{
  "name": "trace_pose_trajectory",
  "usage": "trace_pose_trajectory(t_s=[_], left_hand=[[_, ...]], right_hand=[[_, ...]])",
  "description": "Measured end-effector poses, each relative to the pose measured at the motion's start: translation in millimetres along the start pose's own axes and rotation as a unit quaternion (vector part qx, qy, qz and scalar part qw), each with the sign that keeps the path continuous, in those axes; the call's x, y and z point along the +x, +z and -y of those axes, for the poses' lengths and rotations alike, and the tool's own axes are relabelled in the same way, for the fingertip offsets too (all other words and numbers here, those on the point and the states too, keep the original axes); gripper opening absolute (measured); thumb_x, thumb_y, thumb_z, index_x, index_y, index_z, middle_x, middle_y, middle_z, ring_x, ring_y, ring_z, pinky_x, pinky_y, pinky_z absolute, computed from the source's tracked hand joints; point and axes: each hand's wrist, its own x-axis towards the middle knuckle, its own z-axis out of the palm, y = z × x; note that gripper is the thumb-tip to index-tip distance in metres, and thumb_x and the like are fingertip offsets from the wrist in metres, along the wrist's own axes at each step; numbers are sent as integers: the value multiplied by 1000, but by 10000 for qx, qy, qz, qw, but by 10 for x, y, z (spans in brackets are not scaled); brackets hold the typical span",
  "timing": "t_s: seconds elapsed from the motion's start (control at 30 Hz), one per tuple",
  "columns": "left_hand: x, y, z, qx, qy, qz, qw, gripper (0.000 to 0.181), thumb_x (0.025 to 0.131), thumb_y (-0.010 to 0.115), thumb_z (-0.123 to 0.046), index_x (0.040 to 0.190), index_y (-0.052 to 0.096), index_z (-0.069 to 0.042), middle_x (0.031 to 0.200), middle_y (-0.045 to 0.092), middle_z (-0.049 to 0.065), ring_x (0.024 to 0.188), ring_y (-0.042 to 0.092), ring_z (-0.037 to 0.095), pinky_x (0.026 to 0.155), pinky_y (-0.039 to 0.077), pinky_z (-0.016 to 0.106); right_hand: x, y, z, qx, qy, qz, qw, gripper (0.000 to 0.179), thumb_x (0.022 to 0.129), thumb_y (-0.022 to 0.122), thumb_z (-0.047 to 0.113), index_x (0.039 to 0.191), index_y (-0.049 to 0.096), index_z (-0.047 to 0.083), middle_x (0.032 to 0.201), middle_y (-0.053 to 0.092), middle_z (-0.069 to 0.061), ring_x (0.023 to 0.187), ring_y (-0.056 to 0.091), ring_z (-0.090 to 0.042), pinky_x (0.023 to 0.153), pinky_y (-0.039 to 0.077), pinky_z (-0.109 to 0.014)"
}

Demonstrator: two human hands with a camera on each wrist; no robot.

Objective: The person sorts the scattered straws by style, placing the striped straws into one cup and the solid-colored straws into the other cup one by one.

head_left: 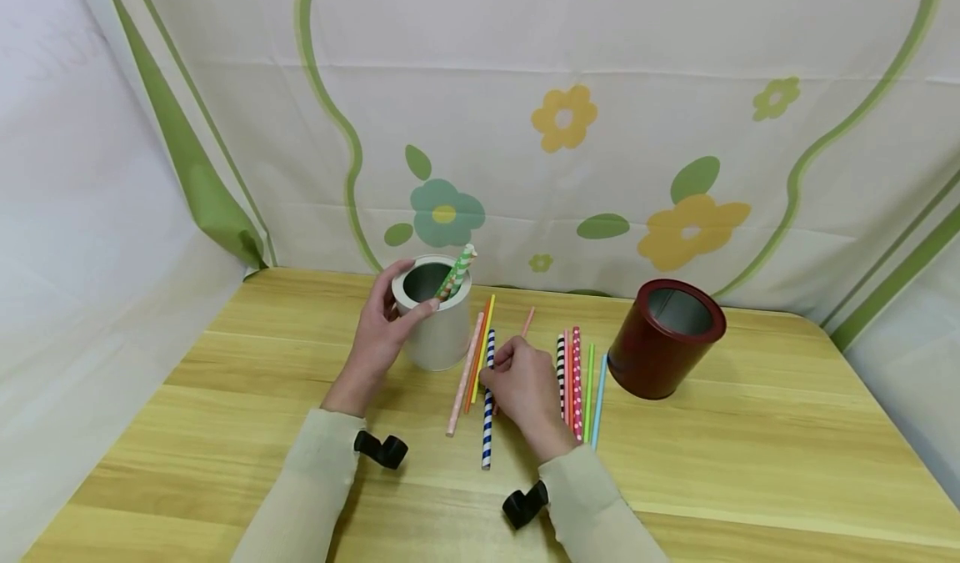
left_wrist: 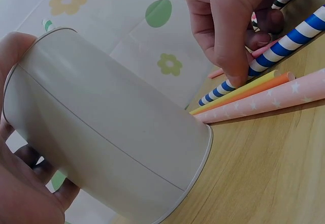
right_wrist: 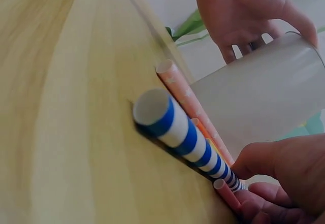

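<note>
My left hand point(head_left: 369, 334) grips a white can point(head_left: 438, 342) near its rim, thumb at the front and fingers round the far side. Green-striped and orange-striped paper straws point(head_left: 460, 269) stick up out of the can. To the right of it, my right hand point(head_left: 528, 388) pinches a blue-and-white striped paper straw point(head_left: 487, 442) between thumb and fingers, low over the table. A thin pink straw point(right_wrist: 227, 194) lies partly hidden under that hand. Beside the can lie a pale pink straw with white stars point(left_wrist: 284, 98), an orange straw point(head_left: 471, 392) and a yellow straw point(head_left: 492, 309).
Right of my right hand lie several straws: black-and-white striped point(head_left: 560, 363), pink dotted point(head_left: 577, 371), green point(head_left: 589, 388) and light blue point(head_left: 600, 400). A dark red can point(head_left: 645, 359) stands beyond them. A flowered cloth point(head_left: 480, 129) hangs behind the wooden table point(head_left: 720, 463).
</note>
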Motion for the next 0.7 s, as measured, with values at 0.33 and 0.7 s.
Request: trace_pose_trajectory(t_s=[0.33, 0.7], left_hand=[[5, 1, 3, 10, -14, 11, 10000, 71, 99, 76, -13, 161, 42, -23, 160, 47, 9, 142, 45, 28, 127, 32, 54], [2, 4, 6, -15, 10, -13, 10000, 72, 98, 76, -12, 160, 43, -22, 160, 48, 10, 142, 46, 28, 126, 33, 53]], right_hand=[[-20, -19, 23, -300, -111, -49, 9995, 21, 87, 86, 16, 89, 65, 11, 76, 65, -2, 62, 59, -16, 55, 48, -29], [-24, -45, 35, -243, -216, 45, 9995, 18, 89, 83, 16, 94, 67, 11, 79, 67, -2, 64, 60, -15, 57, 50, -28]])
